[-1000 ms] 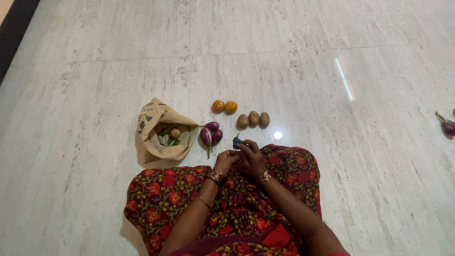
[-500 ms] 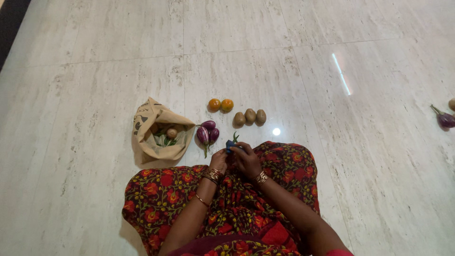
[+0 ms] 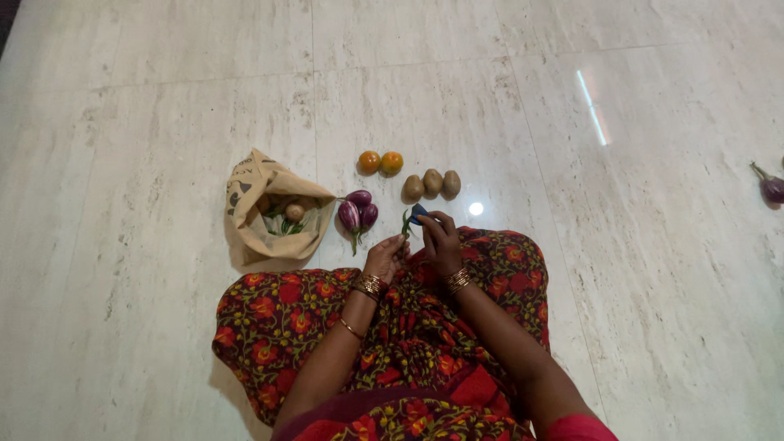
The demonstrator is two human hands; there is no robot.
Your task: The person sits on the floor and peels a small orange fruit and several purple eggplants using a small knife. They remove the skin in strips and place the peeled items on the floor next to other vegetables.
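Two hands meet over the lap, working a small green-stemmed item.
Right hand (image 3: pixel 438 238) grips a dark blue piece, maybe a peeler; left hand (image 3: pixel 386 257) pinches the green stem (image 3: pixel 405 222). Since earlier, both hands stay put. Beyond: eggplants (image 3: pixel 358 213), potatoes (image 3: pixel 432 183), tomatoes (image 3: pixel 380 162), bag (image 3: pixel 263 214).

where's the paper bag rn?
Head view: the paper bag lies open on the floor, left of the three eggplants and ahead-left of the left hand.
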